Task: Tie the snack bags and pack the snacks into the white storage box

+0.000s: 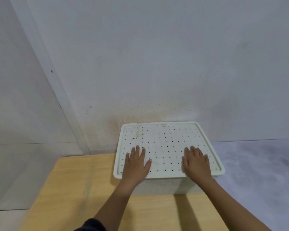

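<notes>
A white storage box (163,185) stands at the far edge of a wooden table, against the wall. Its white lid (165,140), dotted with small dark holes, is on top and covers the inside. My left hand (135,164) lies flat on the lid's near left part, fingers straight and spread. My right hand (197,162) lies flat on the near right part in the same way. No snack bags are in view; the box's contents are hidden by the lid.
The light wooden table (70,194) reaches from the box toward me and to the left. A grey-white wall (157,64) rises right behind the box, with a brownish stain near it. To the right of the table lies a grey surface (260,172).
</notes>
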